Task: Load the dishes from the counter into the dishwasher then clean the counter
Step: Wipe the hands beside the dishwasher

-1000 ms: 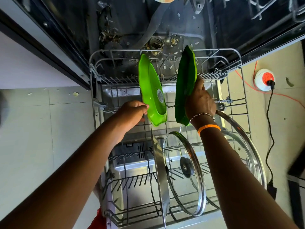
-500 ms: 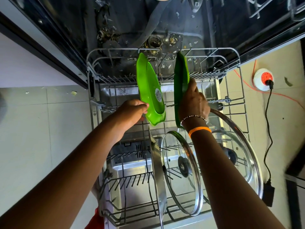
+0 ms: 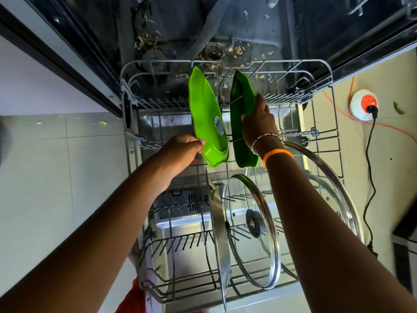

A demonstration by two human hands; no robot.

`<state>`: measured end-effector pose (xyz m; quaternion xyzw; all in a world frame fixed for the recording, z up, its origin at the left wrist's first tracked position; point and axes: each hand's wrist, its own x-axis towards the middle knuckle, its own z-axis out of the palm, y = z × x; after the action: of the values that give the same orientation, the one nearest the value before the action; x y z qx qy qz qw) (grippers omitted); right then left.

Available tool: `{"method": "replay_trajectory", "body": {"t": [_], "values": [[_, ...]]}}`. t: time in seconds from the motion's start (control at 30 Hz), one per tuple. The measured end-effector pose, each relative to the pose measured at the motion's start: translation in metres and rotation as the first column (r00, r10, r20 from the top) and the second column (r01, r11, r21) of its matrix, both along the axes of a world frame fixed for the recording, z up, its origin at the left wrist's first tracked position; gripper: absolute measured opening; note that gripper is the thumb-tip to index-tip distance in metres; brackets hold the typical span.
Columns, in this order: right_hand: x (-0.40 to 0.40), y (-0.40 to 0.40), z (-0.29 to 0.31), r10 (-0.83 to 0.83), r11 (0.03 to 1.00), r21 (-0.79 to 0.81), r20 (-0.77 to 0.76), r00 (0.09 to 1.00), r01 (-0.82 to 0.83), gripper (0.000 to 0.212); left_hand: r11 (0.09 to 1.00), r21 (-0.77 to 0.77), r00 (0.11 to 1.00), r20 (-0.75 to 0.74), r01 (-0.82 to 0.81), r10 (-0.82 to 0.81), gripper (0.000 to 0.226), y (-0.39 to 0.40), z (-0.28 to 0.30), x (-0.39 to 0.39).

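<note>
Gripping green plates (image 3: 208, 118), both hands

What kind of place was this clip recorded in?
Most likely a home kitchen. An open dishwasher has its lower rack pulled out over a tiled floor; green plates and a glass pot lid stand on edge in it, and both hands are at the plates.

My only view is the head camera, looking steeply down and forward over both forearms into the pulled-out dishwasher rack (image 3: 225, 64), close above it, with floor tiles (image 3: 56, 177) at either side.
</note>
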<state>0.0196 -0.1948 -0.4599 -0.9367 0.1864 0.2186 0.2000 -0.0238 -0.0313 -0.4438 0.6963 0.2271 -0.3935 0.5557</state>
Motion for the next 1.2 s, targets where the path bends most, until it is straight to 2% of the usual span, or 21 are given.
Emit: {"method": "replay_trajectory", "body": {"t": [0.13, 0.27, 0.33, 0.43, 0.57, 0.73, 0.97, 1.07, 1.2], "values": [[-0.012, 0.0, 0.018, -0.052, 0.998, 0.031, 0.135, 0.99, 0.048, 0.05, 1.0, -0.003, 1.0, 0.01, -0.01, 0.01, 0.027, 0.001, 0.004, -0.003], [-0.035, 0.009, 0.036, -0.185, 0.974, 0.173, 0.246, 0.951, 0.144, 0.043, 0.998, 0.0, 0.997, 0.044, -0.056, 0.056, 0.029, 0.0, 0.024, -0.01], [-0.05, 0.021, 0.047, -0.236, 0.955, 0.238, 0.241, 0.941, 0.178, 0.039, 0.995, -0.012, 0.993, 0.064, -0.102, 0.103, 0.03, 0.001, 0.045, -0.018], [-0.074, 0.051, 0.074, -0.317, 0.872, 0.447, 0.201, 0.927, 0.201, 0.032, 0.977, -0.05, 0.974, 0.081, -0.208, 0.212, 0.031, 0.007, 0.083, -0.032], [-0.109, 0.094, 0.127, -0.237, 0.809, 0.58, 0.169, 0.957, 0.098, 0.03, 0.91, -0.051, 0.899, 0.143, -0.41, 0.413, 0.027, 0.03, 0.14, -0.065], [-0.146, 0.149, 0.192, -0.16, 0.749, 0.662, 0.137, 0.978, 0.03, 0.028, 0.758, -0.12, 0.745, 0.144, -0.641, 0.652, 0.021, 0.075, 0.21, -0.114], [-0.181, 0.271, 0.271, -0.085, 0.63, 0.776, 0.119, 0.989, -0.039, 0.025, 0.666, -0.156, 0.641, 0.187, -0.729, 0.745, 0.022, 0.189, 0.278, -0.174], [-0.197, 0.347, 0.299, -0.013, 0.611, 0.787, 0.12, 0.993, -0.087, 0.026, 0.646, -0.184, 0.608, 0.226, -0.74, 0.761, 0.02, 0.261, 0.307, -0.196], [-0.22, 0.451, 0.344, 0.106, 0.614, 0.757, 0.202, 0.974, -0.224, 0.025, 0.619, -0.184, 0.563, 0.278, -0.764, 0.778, 0.02, 0.362, 0.352, -0.226]]}}
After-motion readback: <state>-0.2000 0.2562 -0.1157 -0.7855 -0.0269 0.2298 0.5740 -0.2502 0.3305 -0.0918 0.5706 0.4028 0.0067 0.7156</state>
